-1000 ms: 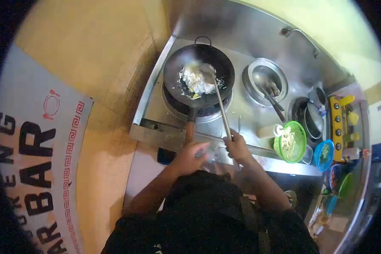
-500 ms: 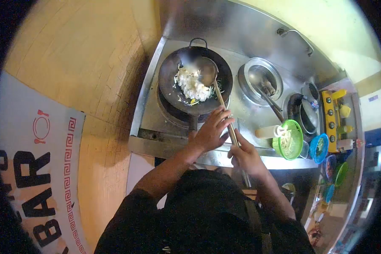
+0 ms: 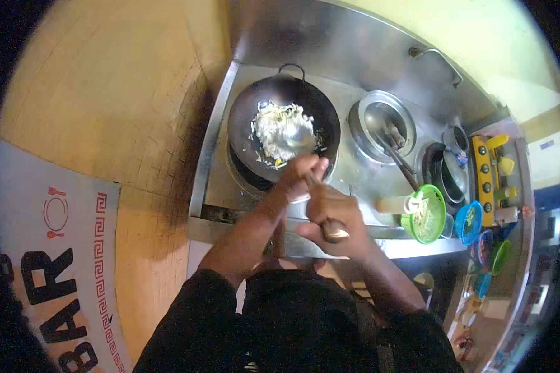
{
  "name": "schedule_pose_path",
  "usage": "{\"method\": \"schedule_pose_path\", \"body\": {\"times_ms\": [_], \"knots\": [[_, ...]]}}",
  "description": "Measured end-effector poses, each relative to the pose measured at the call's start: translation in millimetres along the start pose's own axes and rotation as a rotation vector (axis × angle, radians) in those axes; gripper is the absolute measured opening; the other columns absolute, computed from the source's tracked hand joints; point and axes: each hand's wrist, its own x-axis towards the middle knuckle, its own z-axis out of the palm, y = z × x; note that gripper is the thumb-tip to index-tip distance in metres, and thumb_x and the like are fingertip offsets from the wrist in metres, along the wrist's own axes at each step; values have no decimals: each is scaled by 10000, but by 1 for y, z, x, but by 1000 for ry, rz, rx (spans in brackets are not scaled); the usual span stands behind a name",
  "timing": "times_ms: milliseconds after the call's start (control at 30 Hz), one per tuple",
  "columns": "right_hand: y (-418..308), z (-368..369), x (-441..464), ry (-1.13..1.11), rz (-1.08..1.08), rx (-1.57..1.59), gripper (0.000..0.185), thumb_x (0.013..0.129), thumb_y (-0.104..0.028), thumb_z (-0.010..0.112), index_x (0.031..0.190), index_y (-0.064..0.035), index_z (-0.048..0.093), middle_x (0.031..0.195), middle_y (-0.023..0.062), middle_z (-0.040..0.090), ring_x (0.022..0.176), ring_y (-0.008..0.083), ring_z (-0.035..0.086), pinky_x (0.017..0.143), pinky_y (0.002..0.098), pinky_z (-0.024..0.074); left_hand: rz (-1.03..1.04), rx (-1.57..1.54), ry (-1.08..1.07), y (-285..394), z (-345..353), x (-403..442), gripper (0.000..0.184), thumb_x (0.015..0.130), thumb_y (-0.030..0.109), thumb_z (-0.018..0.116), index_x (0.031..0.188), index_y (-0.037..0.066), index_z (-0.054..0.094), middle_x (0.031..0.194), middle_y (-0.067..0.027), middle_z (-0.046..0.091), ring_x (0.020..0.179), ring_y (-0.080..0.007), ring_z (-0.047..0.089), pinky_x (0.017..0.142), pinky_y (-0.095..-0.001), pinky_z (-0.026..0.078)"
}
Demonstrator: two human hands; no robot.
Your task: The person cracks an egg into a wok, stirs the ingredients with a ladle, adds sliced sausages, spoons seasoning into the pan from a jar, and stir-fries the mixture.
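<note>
**Kitchenware to the right of the hands, banner to the left**

To the right of the right hand (image 3: 337, 217), a pale bottle (image 3: 392, 205) is beside a green bowl (image 3: 435, 225) of pale shreds, with a blue bowl (image 3: 462, 231) next along. Ahead and right of both hands, a metal pot (image 3: 357, 133) holds a long-handled utensil (image 3: 406, 173). Well left of the left hand (image 3: 300, 177), a banner (image 3: 18, 186) reads "BAR".

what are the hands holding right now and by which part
A ladle, held by its long handle: the right hand grips near the handle's end, and the left hand is around it closer to the bowl.
</note>
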Motion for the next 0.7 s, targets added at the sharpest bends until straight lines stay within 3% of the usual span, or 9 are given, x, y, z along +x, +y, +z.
{"method": "schedule_pose_path", "body": {"times_ms": [67,100,233,300,367,433,500,533,700], "knots": [[6,5,0,-133,-13,-26,309,701,-107,760,635,-63,461,631,53,498,629,230,516,647,374,400,-17,24,-56,7,-10,1,362,866,219,582,585,42,441,550,-162,441,502,-336,448,504,-427,356],[6,9,-3,-188,-13,-44,320,700,-97,756,623,-63,448,619,52,487,624,232,512,643,373,400,-57,-40,-289,0,-25,5,354,860,199,589,581,42,439,546,-159,439,496,-335,445,503,-429,357],[-22,0,8,-99,-48,58,340,673,-94,771,597,-78,440,618,62,476,604,256,485,587,373,368,-46,-29,-298,19,-45,17,329,839,132,600,565,43,441,519,-117,445,465,-288,459,484,-394,354],[4,16,5,-247,-48,-8,281,667,-126,755,623,-71,483,706,84,540,684,286,531,621,364,402,6,14,-169,-22,-41,-1,307,837,130,606,578,50,461,534,-104,456,485,-262,473,485,-371,364],[7,21,9,-178,-96,-80,248,706,-206,707,668,-65,506,703,112,528,710,321,550,614,412,431,180,42,12,-11,-40,12,226,826,118,613,632,41,525,573,-105,493,512,-260,480,496,-360,381],[30,26,7,-109,-255,7,241,648,-237,712,728,-63,564,737,126,554,734,344,556,642,453,436,144,36,-10,-3,-53,14,227,821,114,616,629,40,522,571,-104,490,511,-261,476,497,-362,378],[51,45,8,-186,-284,16,484,502,-371,704,855,-48,631,819,157,603,786,366,574,777,471,432,44,3,-164,2,-61,0,227,817,109,620,626,39,518,569,-103,486,511,-261,473,498,-364,376],[52,45,11,-120,-215,-119,460,501,-349,724,842,-56,627,807,166,590,835,378,560,765,454,445,42,-3,-207,1,-60,0,227,814,107,621,624,38,517,568,-103,484,511,-262,471,499,-364,375],[3,14,-7,-33,-183,-143,357,470,-325,702,598,-28,551,638,148,547,652,347,541,624,422,418,17,39,-369,14,-61,-10,230,803,96,629,617,35,508,563,-101,476,510,-264,463,502,-368,369]]}}
